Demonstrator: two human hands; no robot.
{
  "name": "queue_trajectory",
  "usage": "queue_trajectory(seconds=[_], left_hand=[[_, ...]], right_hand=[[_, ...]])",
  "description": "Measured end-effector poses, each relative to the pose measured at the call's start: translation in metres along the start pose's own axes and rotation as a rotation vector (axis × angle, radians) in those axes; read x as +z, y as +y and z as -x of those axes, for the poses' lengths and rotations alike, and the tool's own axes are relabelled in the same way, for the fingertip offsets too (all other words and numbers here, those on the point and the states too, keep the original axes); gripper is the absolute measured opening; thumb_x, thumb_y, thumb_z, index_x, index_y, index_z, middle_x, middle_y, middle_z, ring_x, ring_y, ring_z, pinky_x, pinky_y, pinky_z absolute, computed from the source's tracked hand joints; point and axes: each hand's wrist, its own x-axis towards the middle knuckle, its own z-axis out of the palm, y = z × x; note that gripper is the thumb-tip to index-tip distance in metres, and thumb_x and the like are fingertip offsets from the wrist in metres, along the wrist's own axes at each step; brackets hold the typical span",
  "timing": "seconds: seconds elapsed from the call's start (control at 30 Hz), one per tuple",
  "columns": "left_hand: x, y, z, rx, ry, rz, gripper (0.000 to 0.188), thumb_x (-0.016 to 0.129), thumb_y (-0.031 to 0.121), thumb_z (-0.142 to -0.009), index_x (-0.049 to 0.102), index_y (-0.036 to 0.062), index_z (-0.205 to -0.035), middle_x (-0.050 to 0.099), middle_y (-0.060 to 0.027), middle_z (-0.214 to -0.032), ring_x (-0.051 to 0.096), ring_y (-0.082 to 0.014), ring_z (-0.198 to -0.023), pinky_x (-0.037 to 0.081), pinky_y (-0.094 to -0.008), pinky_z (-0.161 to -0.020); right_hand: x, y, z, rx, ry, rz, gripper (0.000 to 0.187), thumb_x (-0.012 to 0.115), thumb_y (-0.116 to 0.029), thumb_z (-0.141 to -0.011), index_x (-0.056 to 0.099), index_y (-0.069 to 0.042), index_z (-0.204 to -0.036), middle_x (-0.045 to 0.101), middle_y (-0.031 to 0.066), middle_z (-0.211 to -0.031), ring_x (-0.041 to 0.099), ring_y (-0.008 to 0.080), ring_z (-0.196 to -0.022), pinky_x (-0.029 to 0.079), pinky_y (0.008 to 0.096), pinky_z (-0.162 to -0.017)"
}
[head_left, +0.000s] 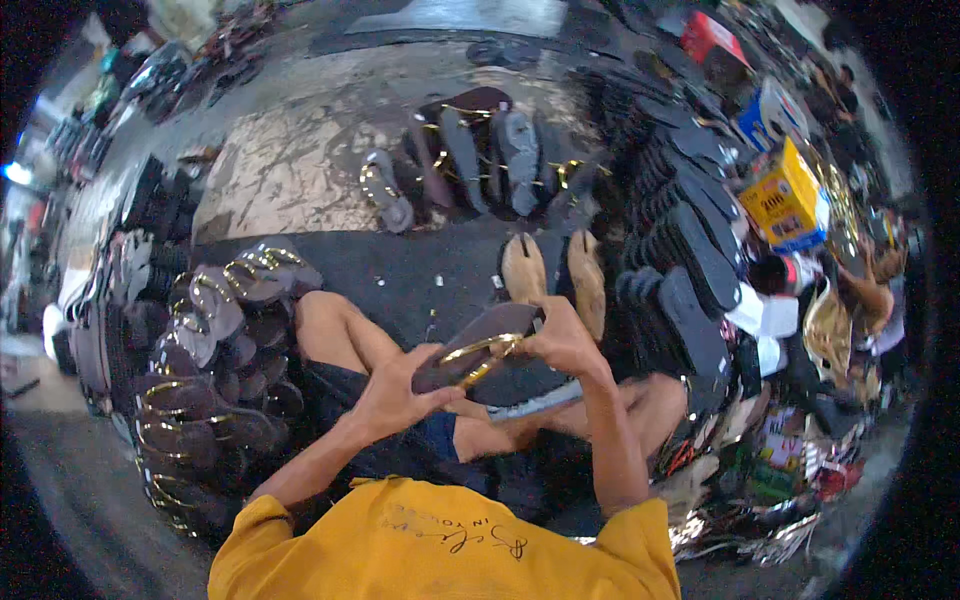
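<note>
A dark sandal with shiny gold straps (482, 333) is held between my two hands, above my crossed legs. My left hand (396, 392) grips one end of it, with the thumb by the gold strap. My right hand (563, 343) is closed on the other end, its fingertips at the strap. Just beyond the right hand are two tan foot-shaped forms, one a slotted form (522, 268) and the other a form (586, 282) partly covered by the hand. Below the sandal, a grey-edged strip (535, 400) lies across my lap, partly hidden.
Finished-looking gold-strapped sandals (205, 300) are heaped at my left. More sandals (465, 155) lie ahead on a worn board (285, 160). Stacks of dark soles (685, 300) line the right, beside a yellow box (785, 200), a white container (765, 312) and mixed scraps.
</note>
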Motion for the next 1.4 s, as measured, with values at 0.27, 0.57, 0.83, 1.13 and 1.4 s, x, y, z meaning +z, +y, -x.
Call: queue_trajectory(seconds=[0.27, 0.57, 0.83, 1.13, 1.4], left_hand=[[-0.058, -0.057, 0.044, -0.107, 0.743, 0.064, 0.031, 0.076, 0.011, -0.097, 0.069, -0.0022, -0.124, 0.073, -0.0079, -0.11, 0.066, -0.0155, -0.1, 0.055, -0.0359, -0.09], [-0.159, -0.083, 0.127, -0.175, 1.563, 0.764, 0.033, 0.071, 0.019, -0.106, 0.064, -0.0035, -0.128, 0.072, -0.0137, -0.12, 0.072, -0.0252, -0.11, 0.062, -0.0411, -0.097], [-0.07, -0.014, 0.039, -0.193, 0.896, 0.539, 0.043, 0.066, 0.007, -0.102, 0.058, -0.0038, -0.142, 0.062, -0.0238, -0.146, 0.068, -0.0325, -0.129, 0.053, -0.0444, -0.115], [-0.023, 0.082, -0.034, 0.487, 0.221, 0.093, 0.048, 0.078, -0.005, -0.082, 0.074, 0.0078, -0.128, 0.049, -0.0179, -0.153, 0.062, -0.0325, -0.135, 0.05, -0.0428, -0.114], [-0.004, 0.097, -0.04, 0.7, 0.266, -0.186, 0.045, 0.082, -0.006, -0.077, 0.077, 0.0045, -0.121, 0.075, -0.0174, -0.131, 0.072, -0.0346, -0.126, 0.056, -0.0501, -0.112]], right_hand=[[-0.048, 0.039, -0.109, -0.124, 0.184, -0.042, 0.078, 0.094, -0.035, -0.077, 0.062, -0.002, -0.14, 0.059, 0.0194, -0.149, 0.059, 0.0328, -0.135, 0.05, 0.0449, -0.111], [-0.082, 0.128, -0.199, 0.371, 0.642, 0.618, 0.096, 0.07, -0.077, -0.088, 0.064, 0.002, -0.142, 0.07, 0.026, -0.135, 0.07, 0.0445, -0.116, 0.055, 0.0531, -0.099], [-0.021, 0.022, -0.009, -0.058, 0.797, -0.013, 0.033, 0.069, -0.017, -0.105, 0.07, 0.0, -0.133, 0.071, 0.0128, -0.119, 0.068, 0.0217, -0.099, 0.061, 0.0381, -0.084], [0.052, -0.037, 0.071, -0.254, 0.59, -0.22, 0.039, 0.077, 0.004, -0.086, 0.072, -0.001, -0.125, 0.075, 0.0117, -0.124, 0.071, 0.026, -0.116, 0.055, 0.0359, -0.103], [0.002, -0.101, 0.107, -0.563, 0.448, 0.081, 0.055, 0.089, -0.013, -0.07, 0.072, -0.002, -0.121, 0.076, 0.0142, -0.12, 0.075, 0.0345, -0.116, 0.06, 0.0433, -0.101]])
